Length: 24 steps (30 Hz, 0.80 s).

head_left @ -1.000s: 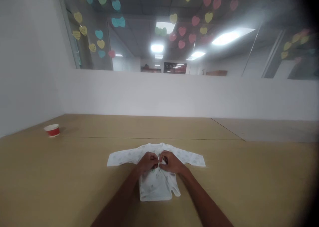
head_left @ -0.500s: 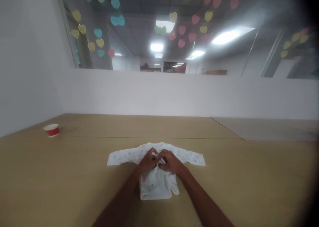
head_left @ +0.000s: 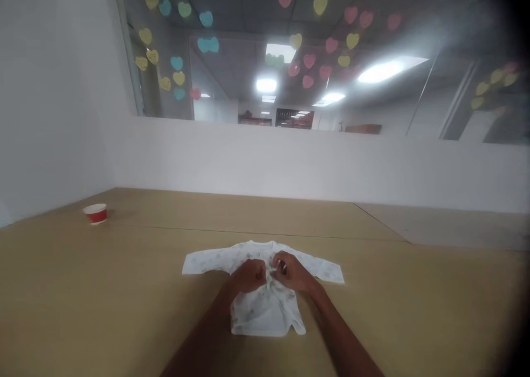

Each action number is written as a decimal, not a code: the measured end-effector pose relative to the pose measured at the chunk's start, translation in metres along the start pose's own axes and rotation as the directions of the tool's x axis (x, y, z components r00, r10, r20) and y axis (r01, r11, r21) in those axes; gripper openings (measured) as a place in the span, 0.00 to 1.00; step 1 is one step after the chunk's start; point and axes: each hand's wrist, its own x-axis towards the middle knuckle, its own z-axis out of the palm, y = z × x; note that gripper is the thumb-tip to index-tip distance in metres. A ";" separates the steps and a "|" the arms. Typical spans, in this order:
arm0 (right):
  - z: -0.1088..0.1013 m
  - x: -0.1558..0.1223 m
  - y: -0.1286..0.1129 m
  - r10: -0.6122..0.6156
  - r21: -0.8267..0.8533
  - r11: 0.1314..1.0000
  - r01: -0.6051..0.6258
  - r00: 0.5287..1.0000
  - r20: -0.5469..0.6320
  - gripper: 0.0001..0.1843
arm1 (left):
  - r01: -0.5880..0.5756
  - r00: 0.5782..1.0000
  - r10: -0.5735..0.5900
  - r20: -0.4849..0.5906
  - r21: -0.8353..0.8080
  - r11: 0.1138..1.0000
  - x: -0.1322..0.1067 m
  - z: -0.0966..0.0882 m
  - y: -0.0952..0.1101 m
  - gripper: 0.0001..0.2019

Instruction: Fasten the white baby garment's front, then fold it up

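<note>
A small white baby shirt (head_left: 260,316) with a faint print lies spread on the table, its long sleeves stretched out to both sides and its neckline facing away from me. My left hand (head_left: 249,275) is closed at the middle of the shirt's front, fingers curled in on the fabric. Just right of it, my right hand (head_left: 292,272) has its thumb and fingers bent together on the front too. Between the two hands the cloth is bunched and creased. Any fastening under the fingertips is too small to make out.
The wooden table (head_left: 414,311) has seams running across its far part. A red and white paper bowl (head_left: 96,214) stands at the far left. Behind the table is a white wall (head_left: 290,164), with a window above bearing several heart-shaped sticky notes (head_left: 207,44).
My left hand has curled tighter, knuckles now upward, and my right hand has moved slightly right. The shirt's lower right corner has spread outward. The whole view has shifted and tilted a little.
</note>
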 end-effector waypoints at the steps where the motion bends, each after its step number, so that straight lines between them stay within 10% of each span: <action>1: -0.004 -0.010 -0.007 0.020 -0.010 1.000 -0.020 1.000 0.001 0.11 | 0.002 0.999 -0.003 0.050 0.034 0.999 -0.011 -0.004 0.004 0.06; 10: -0.007 -0.134 -0.035 0.049 -0.067 0.997 -0.050 0.999 -0.014 0.18 | 0.074 0.987 -0.079 0.140 0.038 0.997 -0.113 -0.007 -0.025 0.17; 20: -0.006 -0.146 0.004 -0.023 -0.147 0.989 -0.017 0.965 -0.262 0.13 | 0.039 0.922 -0.112 -0.371 -0.199 0.979 -0.132 0.002 -0.008 0.12; 24: -0.005 -0.158 0.013 -0.051 -0.293 0.954 -0.070 0.921 -0.385 0.01 | 0.118 0.934 -0.171 -0.313 -0.180 0.976 -0.158 -0.005 -0.008 0.11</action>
